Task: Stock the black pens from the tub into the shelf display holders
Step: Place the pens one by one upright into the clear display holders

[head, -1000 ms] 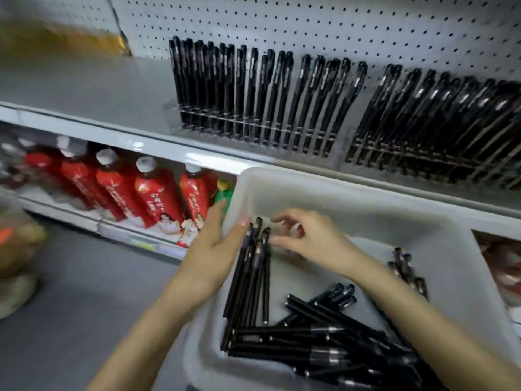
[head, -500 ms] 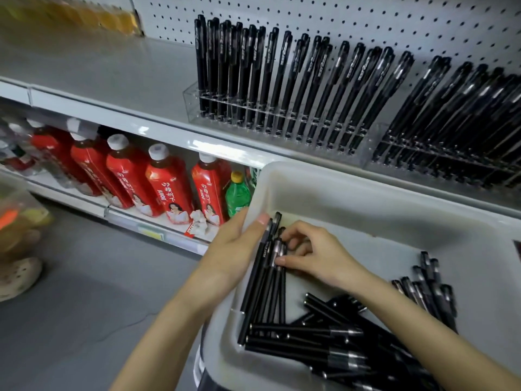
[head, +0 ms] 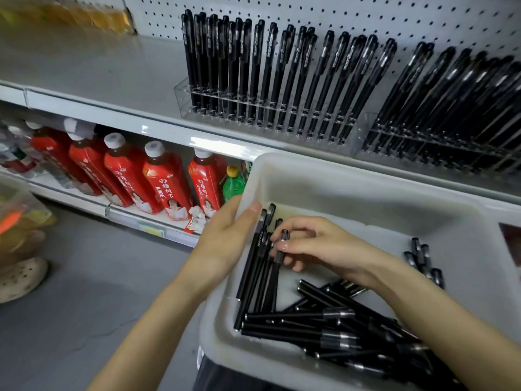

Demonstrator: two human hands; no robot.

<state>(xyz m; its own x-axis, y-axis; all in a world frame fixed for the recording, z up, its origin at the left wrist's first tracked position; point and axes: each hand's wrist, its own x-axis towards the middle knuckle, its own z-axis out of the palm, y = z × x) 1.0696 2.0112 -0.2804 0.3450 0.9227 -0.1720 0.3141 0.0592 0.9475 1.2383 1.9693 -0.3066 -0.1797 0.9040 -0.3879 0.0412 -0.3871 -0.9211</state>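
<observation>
Bare forearms (head: pixel 158 320), nails (head: pixel 283 246) perhaps pink-polished

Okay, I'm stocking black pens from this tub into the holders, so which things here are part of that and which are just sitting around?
Part of the job:
- black pens loose in the tub
- gathered bunch against the left hand
- one pen pinched by the right hand
- clear display holders

Just lying about:
- red bottles
- green bottle

We stand in shop aisle: pegboard backing (head: pixel 366 12), metal shelf (head: pixel 84 69), identical red-label drink bottles (head: pixel 166 179) in row below, black pens (head: pixel 303 74) ranked in clear display holders (head: pixel 225 121).
</observation>
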